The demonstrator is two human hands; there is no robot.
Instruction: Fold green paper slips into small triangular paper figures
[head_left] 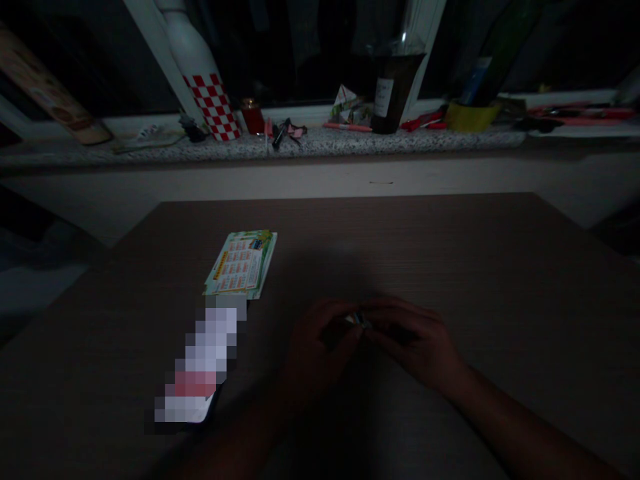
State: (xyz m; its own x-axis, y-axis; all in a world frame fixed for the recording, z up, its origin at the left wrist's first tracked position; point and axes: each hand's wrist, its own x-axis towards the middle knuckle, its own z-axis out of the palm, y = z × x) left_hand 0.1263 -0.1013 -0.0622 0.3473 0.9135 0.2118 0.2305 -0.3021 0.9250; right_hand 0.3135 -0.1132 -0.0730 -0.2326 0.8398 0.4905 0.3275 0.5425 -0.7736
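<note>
Green cards [240, 265] & lit phone [210, 350] L of hands [423, 340].

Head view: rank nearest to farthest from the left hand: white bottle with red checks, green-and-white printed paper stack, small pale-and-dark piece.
1. Small piece: touching the left hand.
2. Paper stack: on the table, ahead-left.
3. Bottle: farthest, on the windowsill.

Head-worn view, forward and down over table [450, 247] toward windowsill [330, 144].
</note>
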